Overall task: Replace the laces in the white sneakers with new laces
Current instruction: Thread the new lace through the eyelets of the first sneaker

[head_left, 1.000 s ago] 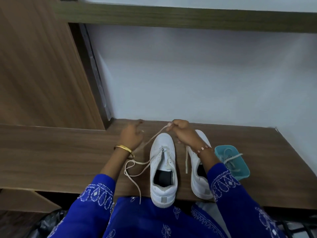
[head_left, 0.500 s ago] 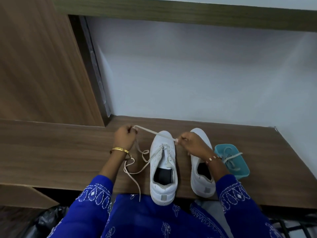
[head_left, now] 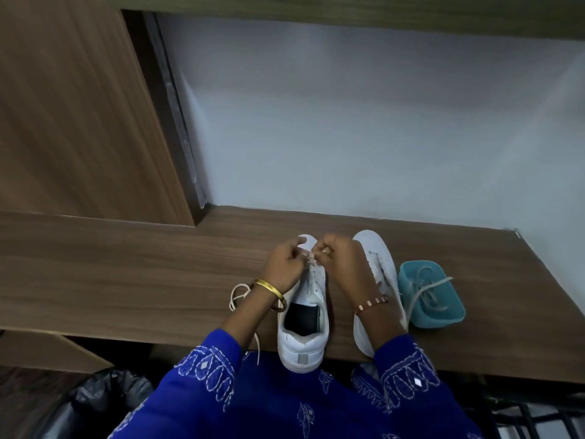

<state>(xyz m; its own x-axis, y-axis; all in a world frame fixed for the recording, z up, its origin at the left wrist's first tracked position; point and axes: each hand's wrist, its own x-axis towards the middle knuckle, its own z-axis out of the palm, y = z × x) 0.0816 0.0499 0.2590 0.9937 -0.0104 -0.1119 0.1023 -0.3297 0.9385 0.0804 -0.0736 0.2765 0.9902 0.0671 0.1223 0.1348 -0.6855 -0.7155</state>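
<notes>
Wooden desk (head_left: 126, 274) against pale wall, both hands bent inward over the left sneaker (head_left: 304, 312), left hand (head_left: 285, 267) and right hand (head_left: 338, 261) pinching lace (head_left: 311, 259) with curled fingers, second sneaker (head_left: 380, 264) under right wrist, teal tub (head_left: 443, 315) beyond.

Home: wooden desk (head_left: 126, 274), wardrobe panel (head_left: 72, 115)
</notes>
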